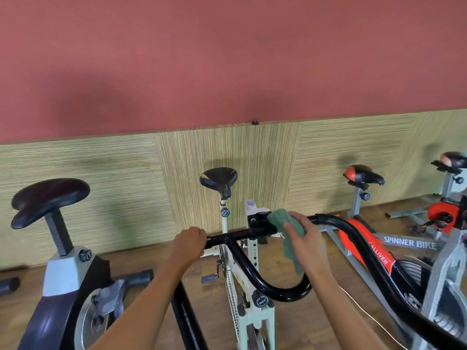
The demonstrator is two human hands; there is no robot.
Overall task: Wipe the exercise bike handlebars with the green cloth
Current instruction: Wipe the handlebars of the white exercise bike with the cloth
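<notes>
While the left hand (188, 245) grips the handlebars (235, 237), right hand (307, 238) clutches green cloth (278, 219) against them.

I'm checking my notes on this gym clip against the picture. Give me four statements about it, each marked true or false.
1. The right hand holds the green cloth against the handlebars. True.
2. The left hand hangs free of the bar. False: it grips the handlebars.
3. The saddle of the bike being wiped is red. False: it is black.
4. The bike on the right bears the words SPINNER BIKE. True.
</notes>
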